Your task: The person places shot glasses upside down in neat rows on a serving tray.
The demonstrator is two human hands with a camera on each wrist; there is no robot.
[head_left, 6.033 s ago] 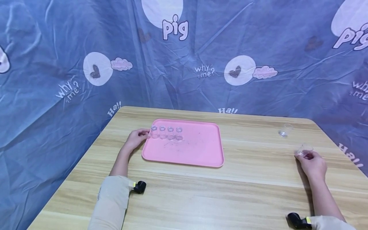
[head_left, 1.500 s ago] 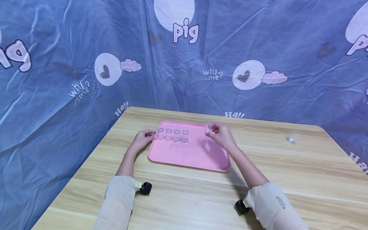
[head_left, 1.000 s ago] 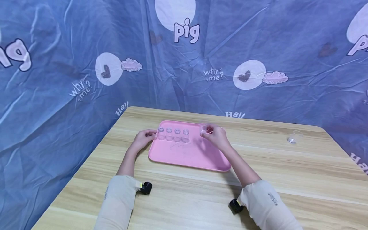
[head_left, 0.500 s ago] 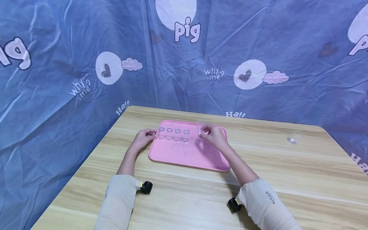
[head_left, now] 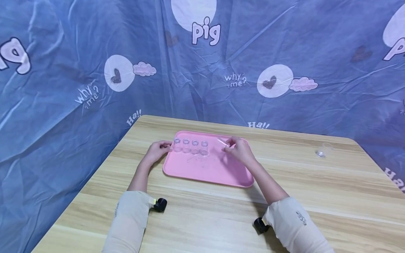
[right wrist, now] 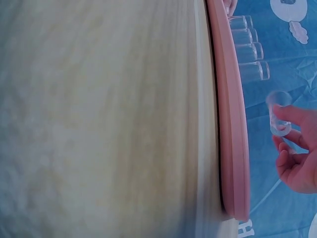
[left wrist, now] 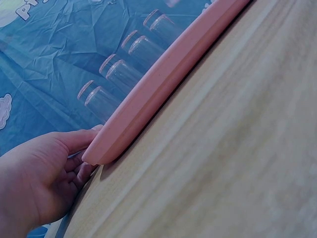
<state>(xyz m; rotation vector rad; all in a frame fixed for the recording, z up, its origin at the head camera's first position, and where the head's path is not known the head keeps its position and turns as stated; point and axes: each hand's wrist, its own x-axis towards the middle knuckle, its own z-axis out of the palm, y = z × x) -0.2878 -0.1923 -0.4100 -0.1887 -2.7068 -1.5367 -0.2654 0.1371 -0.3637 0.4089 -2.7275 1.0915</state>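
Observation:
A pink tray (head_left: pixel 202 170) lies on the wooden table. My left hand (head_left: pixel 155 151) grips its left edge, thumb on the rim and fingers curled below, as the left wrist view shows. Several clear glass cups (head_left: pixel 195 147) stand in a row at the tray's back left, seemingly upside down with thick bases up. My right hand (head_left: pixel 238 150) pinches another clear cup (right wrist: pixel 280 115) between thumb and fingers above the tray's right part. That cup is tilted and hard to make out in the head view. One more clear cup (head_left: pixel 321 153) stands on the table, far right.
The wooden table (head_left: pixel 202 218) runs back to a blue printed curtain (head_left: pixel 202 95), which also hangs along the left side. Black wrist cameras (head_left: pixel 160 205) stick out from both beige sleeves.
My right hand has brought a cup from the table's right side over the tray. In the last half second the cup has tipped from upright to tilted. My left hand stays on the tray.

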